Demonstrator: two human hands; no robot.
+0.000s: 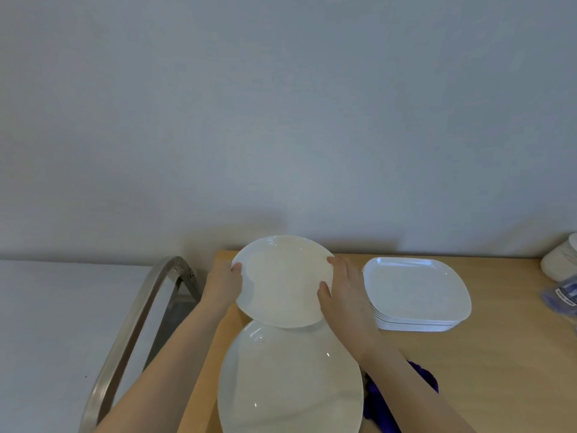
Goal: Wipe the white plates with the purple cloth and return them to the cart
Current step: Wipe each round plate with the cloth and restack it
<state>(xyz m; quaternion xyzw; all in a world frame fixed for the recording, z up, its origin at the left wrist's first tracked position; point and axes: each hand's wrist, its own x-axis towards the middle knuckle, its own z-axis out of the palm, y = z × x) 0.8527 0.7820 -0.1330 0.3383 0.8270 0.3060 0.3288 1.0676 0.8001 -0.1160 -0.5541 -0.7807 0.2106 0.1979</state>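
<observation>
A round white plate is held above the wooden surface, tilted slightly toward me. My left hand grips its left rim, thumb on top. My right hand grips its right rim, thumb on the plate's face. Below it, nearer to me, another round white plate lies flat. The purple cloth lies crumpled on the surface under my right forearm, partly hidden.
A stack of several rounded-square white plates sits to the right. The cart's metal handle curves along the left side. White and blue packaged items lie at the far right edge. A plain wall stands behind.
</observation>
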